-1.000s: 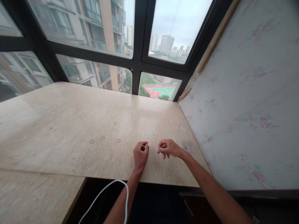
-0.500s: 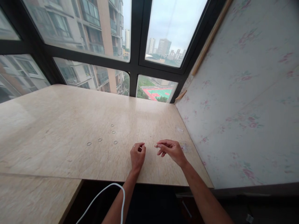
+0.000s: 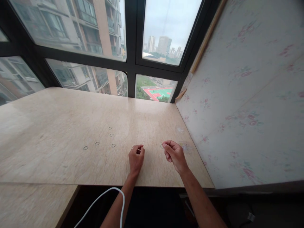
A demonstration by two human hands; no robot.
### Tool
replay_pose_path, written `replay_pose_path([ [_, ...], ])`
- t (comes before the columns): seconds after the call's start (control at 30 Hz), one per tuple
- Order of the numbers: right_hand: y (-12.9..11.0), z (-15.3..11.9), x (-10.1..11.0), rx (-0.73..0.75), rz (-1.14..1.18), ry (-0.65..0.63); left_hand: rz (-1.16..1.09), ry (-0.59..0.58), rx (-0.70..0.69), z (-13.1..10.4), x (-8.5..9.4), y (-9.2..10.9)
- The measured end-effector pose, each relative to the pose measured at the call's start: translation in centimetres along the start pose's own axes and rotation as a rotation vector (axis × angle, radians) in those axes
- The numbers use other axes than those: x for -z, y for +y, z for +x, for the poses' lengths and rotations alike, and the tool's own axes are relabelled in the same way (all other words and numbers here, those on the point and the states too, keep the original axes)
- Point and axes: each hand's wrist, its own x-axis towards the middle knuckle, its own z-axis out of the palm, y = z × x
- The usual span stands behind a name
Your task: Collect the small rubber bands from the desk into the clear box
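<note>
A thin ring (image 3: 161, 146) is pinched between the thumb and index finger of my right hand (image 3: 175, 155), just above the stone-topped ledge. My left hand (image 3: 136, 157) rests on the ledge nearby, its fingers curled and thumb pressed in; whatever it may hold is hidden. A finger of that hand wears a ring. To its left lie several loose thin rings, among them a near ring (image 3: 113, 145), a far ring (image 3: 110, 128) and a leftmost ring (image 3: 85, 148), flat and apart from each other.
Beside my right hand lies a clear plastic packet (image 3: 185, 147), with a smaller clear plastic piece (image 3: 180, 129) beyond it. A flowered wall (image 3: 237, 120) bounds the right, dark-framed windows (image 3: 131, 66) the back. A white cable (image 3: 123, 202) crosses near my left forearm.
My right hand has turned and its lower fingers have curled in; the ring in its pinch now shows more clearly. My left hand stays closed. The whole view has shifted slightly.
</note>
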Motion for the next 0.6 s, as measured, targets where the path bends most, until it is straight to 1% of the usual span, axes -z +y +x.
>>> replay_pose_path([
  [0.27,-0.4,-0.9,0.8,0.003,0.057,-0.044,0.016,0.012,0.004,0.0,0.0,0.1],
  [0.43,-1.0,-1.6,1.9,-0.043,0.149,-0.041,0.037,0.009,0.021,0.0,0.1,0.3],
  [0.6,-1.0,-2.0,2.8,-0.061,0.228,-0.019,0.019,-0.003,0.078,0.0,0.0,0.1],
])
